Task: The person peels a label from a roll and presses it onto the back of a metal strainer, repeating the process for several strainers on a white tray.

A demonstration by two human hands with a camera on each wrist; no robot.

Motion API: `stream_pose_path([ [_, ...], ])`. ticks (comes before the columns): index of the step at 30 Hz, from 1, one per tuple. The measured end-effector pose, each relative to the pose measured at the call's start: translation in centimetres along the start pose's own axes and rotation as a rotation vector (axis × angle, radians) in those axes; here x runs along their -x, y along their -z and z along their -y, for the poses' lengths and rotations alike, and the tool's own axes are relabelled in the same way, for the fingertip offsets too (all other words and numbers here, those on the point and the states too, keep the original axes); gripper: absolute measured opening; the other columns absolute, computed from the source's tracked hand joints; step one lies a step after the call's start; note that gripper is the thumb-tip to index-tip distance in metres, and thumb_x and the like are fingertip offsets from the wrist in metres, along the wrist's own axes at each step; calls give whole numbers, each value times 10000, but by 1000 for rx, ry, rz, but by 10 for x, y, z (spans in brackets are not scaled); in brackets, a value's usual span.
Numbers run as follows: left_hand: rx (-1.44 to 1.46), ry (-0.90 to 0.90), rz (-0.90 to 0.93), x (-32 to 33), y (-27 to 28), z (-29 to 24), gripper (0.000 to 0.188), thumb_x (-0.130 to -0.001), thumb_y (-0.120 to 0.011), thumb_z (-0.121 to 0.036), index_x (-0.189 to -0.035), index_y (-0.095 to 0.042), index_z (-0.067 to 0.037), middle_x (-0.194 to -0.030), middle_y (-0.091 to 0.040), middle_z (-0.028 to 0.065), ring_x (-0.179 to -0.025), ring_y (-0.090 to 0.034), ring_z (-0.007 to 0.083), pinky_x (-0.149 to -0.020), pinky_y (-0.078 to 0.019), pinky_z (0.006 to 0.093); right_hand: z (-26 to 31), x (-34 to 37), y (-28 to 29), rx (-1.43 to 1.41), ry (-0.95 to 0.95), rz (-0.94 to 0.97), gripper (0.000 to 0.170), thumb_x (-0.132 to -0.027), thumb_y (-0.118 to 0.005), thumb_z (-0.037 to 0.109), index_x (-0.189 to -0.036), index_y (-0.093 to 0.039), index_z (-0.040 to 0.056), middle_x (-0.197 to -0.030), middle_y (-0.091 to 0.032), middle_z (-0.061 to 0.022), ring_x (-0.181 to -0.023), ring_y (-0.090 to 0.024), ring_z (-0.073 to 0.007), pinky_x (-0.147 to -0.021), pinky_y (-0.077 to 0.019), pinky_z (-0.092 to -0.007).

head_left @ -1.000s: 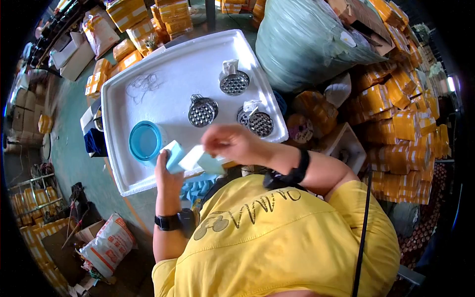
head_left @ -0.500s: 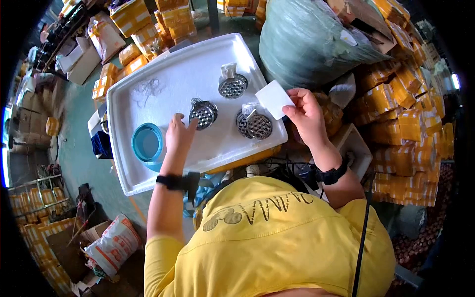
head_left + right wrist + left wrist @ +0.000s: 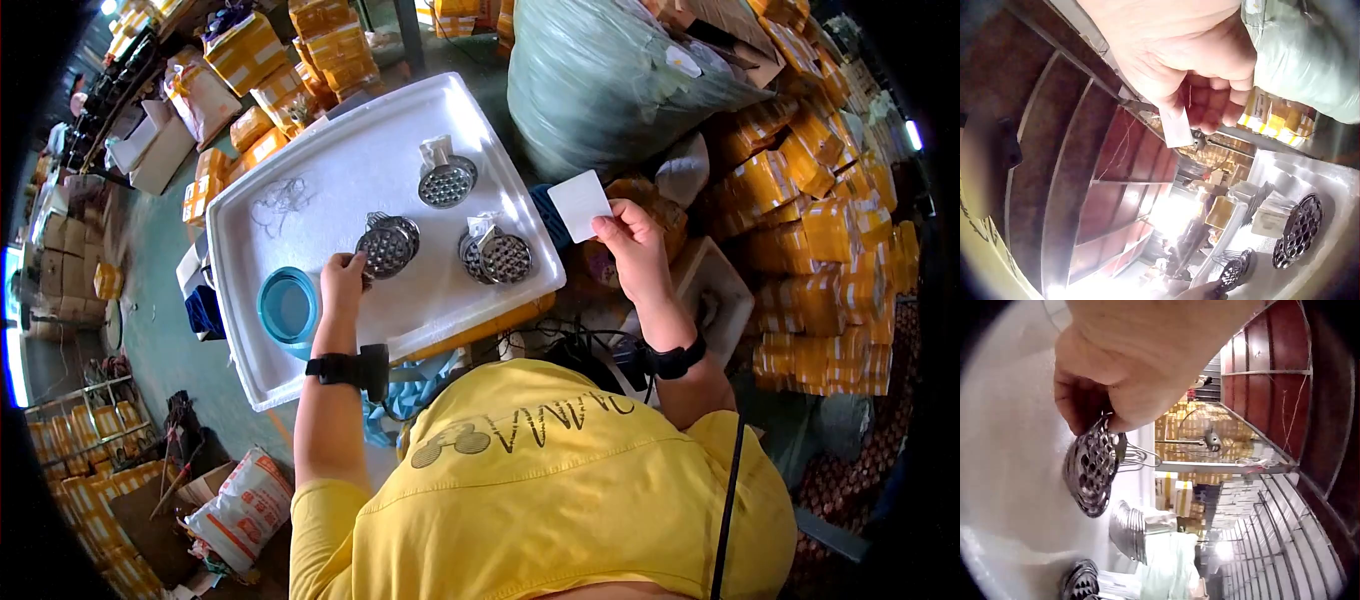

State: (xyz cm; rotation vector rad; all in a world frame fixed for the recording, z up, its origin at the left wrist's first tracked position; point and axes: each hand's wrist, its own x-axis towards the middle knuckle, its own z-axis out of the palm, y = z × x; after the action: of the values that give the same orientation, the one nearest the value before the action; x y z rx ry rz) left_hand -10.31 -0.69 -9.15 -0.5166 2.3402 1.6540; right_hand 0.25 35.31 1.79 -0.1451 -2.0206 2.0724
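My right hand (image 3: 637, 245) pinches a blank white square card (image 3: 580, 207) at its edge, thumb in front, above the right side of the foam tray (image 3: 430, 290). My left hand (image 3: 343, 285) grips the near left rim of a stack of round, perforated metal discs (image 3: 388, 248) with wire loops on top. In the left wrist view, thumb and fingertips close on the rim of that disc stack (image 3: 1091, 469). Two more disc stacks, one farther back (image 3: 447, 183) and one at the right (image 3: 503, 258), carry white tags.
A teal round tub (image 3: 265, 305) stands at the tray's left, with thin loose wires (image 3: 283, 200) behind it. A big green plastic-wrapped bundle (image 3: 610, 80) is beyond the tray's right edge. Orange-taped parcels (image 3: 820, 270) pile up on the right.
My right hand has moved from in front of my chest to the right side with the white card. The left hand has left a light-blue piece and reached to the disc stack, which it grips.
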Motion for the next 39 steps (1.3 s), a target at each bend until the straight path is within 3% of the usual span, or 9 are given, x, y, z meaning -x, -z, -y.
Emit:
stream_pose_path([
  [3,244,-93,19,17,7,-3,252,-810,-547,-93,-1002,-491,60,-874,-558,130,-719,-589,180,-546,-515,274,-4,-5,-7,-10,-6,71,64,-829,-575,83,-871,-587,36,-771,-597,-2,-702,-530,-61,-660,-442,-206],
  [4,382,-5,78,33,9,-16,251,-821,-477,-34,-1053,-449,57,-960,-535,149,-794,-583,203,-631,-538,302,-2,-5,-13,16,-27,137,90,-828,-563,65,-907,-581,25,-809,-598,-1,-732,-528,-57,-686,-436,-203],
  [8,802,105,465,65,13,-19,215,-812,-411,21,-1018,-472,21,-919,-555,130,-786,-597,208,-710,-542,399,5,6,-48,201,-205,392,143,-817,-558,46,-954,-576,10,-809,-587,4,-718,-516,-48,-669,-433,-191],
  [9,782,168,458,80,6,-30,176,-829,-429,11,-997,-479,26,-901,-563,122,-764,-600,195,-694,-548,373,5,8,-59,252,-75,420,139,-821,-549,44,-949,-569,-5,-804,-579,-4,-724,-517,-59,-672,-438,-201],
  [14,819,257,582,113,-18,-45,129,-861,-469,-36,-972,-476,30,-874,-566,107,-752,-603,173,-659,-547,295,-2,-4,-88,394,-16,420,200,-806,-532,7,-1001,-540,-32,-891,-601,-57,-809,-555,-93,-730,-453,-248],
  [18,815,325,622,125,-21,-53,138,-864,-490,-66,-973,-473,15,-861,-570,90,-735,-603,165,-657,-541,293,-4,0,-106,323,-135,677,242,-799,-511,-7,-1039,-526,-31,-920,-605,-76,-827,-561,-95,-733,-453,-233],
  [25,818,345,700,121,-10,-30,124,-834,-524,-51,-944,-497,-2,-809,-587,73,-689,-601,136,-614,-520,269,-4,-9,-107,358,-91,619,244,-812,-503,-7,-1054,-522,-34,-921,-589,-46,-804,-541,-71,-699,-458,-222],
  [31,733,325,757,133,-8,-43,339,-801,-513,-4,-1128,-432,34,-900,-581,108,-742,-610,165,-664,-524,283,13,-9,-109,170,-483,869,288,-824,-496,0,-1110,-478,-30,-928,-588,-60,-808,-543,-64,-659,-463,-218],
  [39,786,376,774,133,-6,-41,275,-793,-466,25,-1067,-485,35,-897,-598,112,-766,-618,180,-703,-520,292,16,4,-115,143,-374,868,278,-818,-510,13,-1090,-497,-45,-888,-616,-81,-782,-571,-86,-689,-460,-221],
])
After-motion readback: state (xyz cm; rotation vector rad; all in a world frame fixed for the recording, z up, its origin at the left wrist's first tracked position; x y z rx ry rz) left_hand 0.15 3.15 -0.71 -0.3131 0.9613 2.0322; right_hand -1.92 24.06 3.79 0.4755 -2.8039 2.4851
